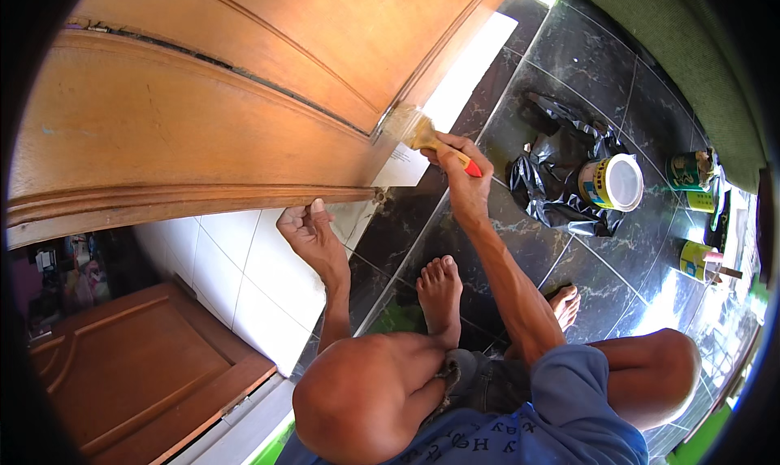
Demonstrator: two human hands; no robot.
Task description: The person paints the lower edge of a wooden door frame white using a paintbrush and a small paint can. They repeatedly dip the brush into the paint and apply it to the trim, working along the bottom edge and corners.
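My right hand grips a paintbrush by its wooden handle, which has a red end. Its pale bristles press against the wooden door close to the lower corner of its panel. The door is orange-brown with moulded grooves and a dark gap along one joint. My left hand is at the door's near edge, thumb on the wood and fingers curled beneath it. White paper lies on the floor under the door's bottom edge.
On dark tiles to the right, a paint can with a white lid sits on a black plastic bag. Farther right are several cans, one a yellow-green can. A brown cabinet door is at lower left; green cloth hangs upper right.
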